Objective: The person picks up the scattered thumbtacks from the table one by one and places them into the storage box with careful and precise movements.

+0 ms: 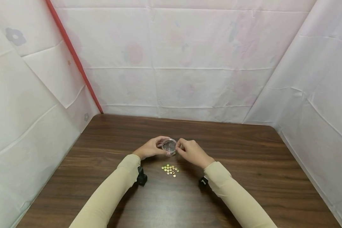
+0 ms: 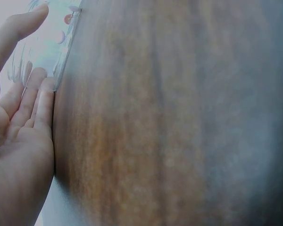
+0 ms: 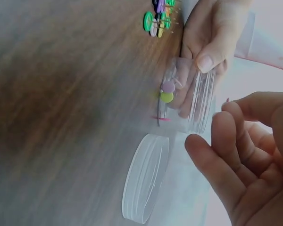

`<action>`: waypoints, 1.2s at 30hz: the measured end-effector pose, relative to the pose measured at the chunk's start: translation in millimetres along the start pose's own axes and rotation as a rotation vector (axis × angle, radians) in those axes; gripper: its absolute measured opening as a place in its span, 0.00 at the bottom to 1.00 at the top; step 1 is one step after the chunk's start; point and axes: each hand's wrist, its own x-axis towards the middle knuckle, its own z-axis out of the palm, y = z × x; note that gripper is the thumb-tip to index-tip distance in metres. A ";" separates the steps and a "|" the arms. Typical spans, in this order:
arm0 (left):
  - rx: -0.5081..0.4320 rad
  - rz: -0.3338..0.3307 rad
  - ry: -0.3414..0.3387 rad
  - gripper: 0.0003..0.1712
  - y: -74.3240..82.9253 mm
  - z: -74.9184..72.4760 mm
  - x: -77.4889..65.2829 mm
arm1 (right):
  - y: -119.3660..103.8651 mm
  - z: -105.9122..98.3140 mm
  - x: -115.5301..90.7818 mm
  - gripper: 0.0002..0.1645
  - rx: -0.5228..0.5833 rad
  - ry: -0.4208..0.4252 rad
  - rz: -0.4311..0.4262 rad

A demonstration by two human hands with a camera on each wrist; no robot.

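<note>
My left hand point(image 1: 152, 148) holds a clear round plastic jar point(image 1: 169, 145) from the side, thumb near the mouth and fingers around the wall. A few coloured thumbtacks, among them a lilac one point(image 3: 168, 87) and a yellow-green one point(image 3: 167, 97), show through the jar's wall. At the jar's mouth, my right hand point(image 1: 194, 153) pinches a thumbtack point(image 3: 228, 100) between thumb and finger; only a small reddish bit of it shows. On the table nearer to me lies a loose group of thumbtacks point(image 1: 170, 169), pins pointing up.
A clear round lid point(image 3: 146, 179) lies on the table beside the jar, below my right hand's fingers in the right wrist view. The brown wood-grain table point(image 1: 117, 133) is bounded by white patterned curtains point(image 1: 202, 63) at the back and both sides.
</note>
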 end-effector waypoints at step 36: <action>-0.022 0.006 0.004 0.45 1.1 0.4 -0.3 | 2.4 4.7 13.2 0.03 0.028 -0.011 0.037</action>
